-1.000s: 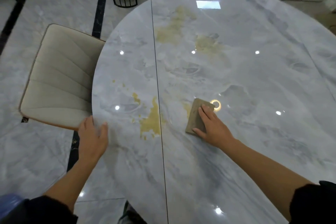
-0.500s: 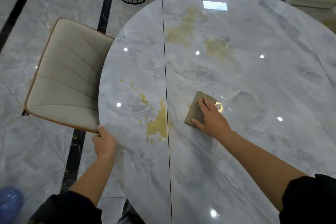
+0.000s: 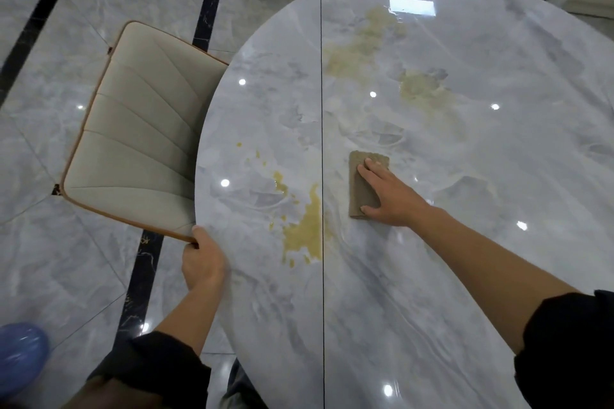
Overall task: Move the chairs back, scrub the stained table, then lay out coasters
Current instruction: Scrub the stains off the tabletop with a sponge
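Your right hand (image 3: 392, 197) presses straight fingers on the brown rectangular scouring pad (image 3: 360, 188), long axis pointing away from you, and the yellow stain (image 3: 307, 226) lies just left of it on the round grey marble table (image 3: 465, 242), whose rim your left hand (image 3: 202, 262) clasps with curled fingers.

Chair (image 3: 139, 143): cream padded seat with stitched ribs and an orange-brown rim. It sits at the table's left edge, and the left hand (image 3: 202, 262) grips its near corner.
Table (image 3: 465, 242): glossy grey marbled top, rounded, with a thin dark seam running front to back.
Stains: yellow blotch (image 3: 305, 229) and specks just left of the seam; paler smears (image 3: 365, 43) farther back, right of it.
Scrub pad (image 3: 360, 183): brown rectangle, flat on the table right of the seam, under the right hand (image 3: 388, 196).
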